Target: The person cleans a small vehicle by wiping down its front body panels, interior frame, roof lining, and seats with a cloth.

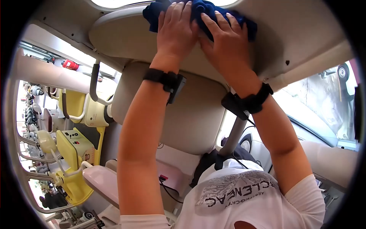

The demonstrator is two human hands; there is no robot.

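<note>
A bunched blue cloth (pixel 247 28) lies across the beige surface at the top. My left hand (pixel 176 32) holds the cloth's left part, fingers pressed over it and pointing up. Close beside it, my right hand (pixel 225 42) presses on the cloth's right part with its fingers somewhat spread, and the two thumbs nearly meet. The cloth underneath the palms is hidden. Black straps with small devices sit on both wrists. Below the hands is a beige padded panel (pixel 190 114).
Yellow machine parts (pixel 72 149) with white handles stand at the left, near a red object (pixel 70 64). A pink rounded part (pixel 101 181) is at the lower left. On the right are a grey post (pixel 234 135) and a vehicle wheel (pixel 343 72) behind glass.
</note>
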